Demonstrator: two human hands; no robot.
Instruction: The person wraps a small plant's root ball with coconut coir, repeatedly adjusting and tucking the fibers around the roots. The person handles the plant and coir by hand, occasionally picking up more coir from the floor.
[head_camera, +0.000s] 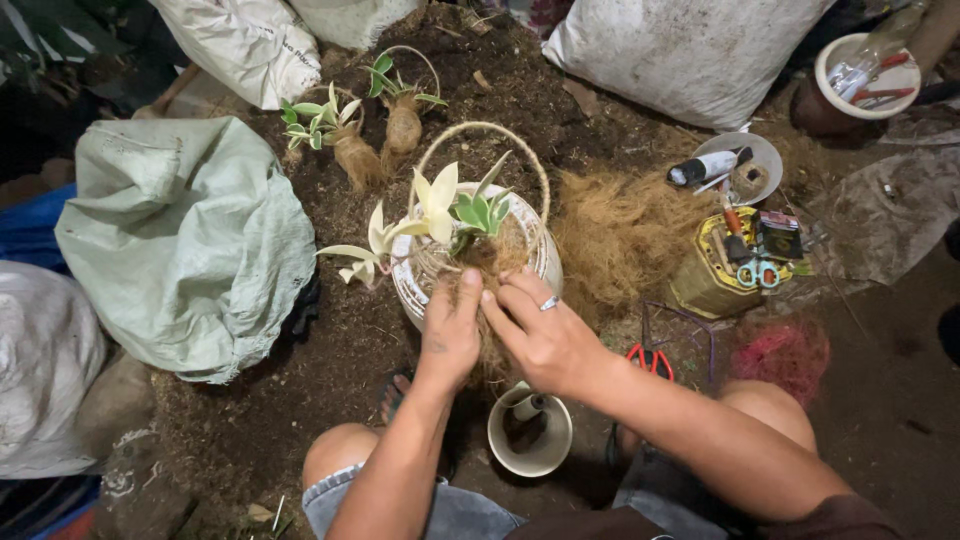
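My left hand (450, 335) and my right hand (540, 335) are pressed together on a brown ball of coconut fibre (490, 262) wrapped about the base of a small plant (440, 210) with pale yellow and green leaves. The ball rests in a white pot (407, 285) with a rope loop handle (480, 130) arching over it. My right hand wears a ring. Both hands' fingers dig into the fibre at the pot's near rim.
Two more fibre-wrapped plants (355, 140) stand behind on a soil heap (300, 370). Loose coconut fibre (620, 235) lies right. A yellow tin with scissors (735, 262), red-handled scissors (652, 358), a cream cup (530, 435), a white bowl (745, 165), red netting (782, 352) and sacks (185, 240) surround me.
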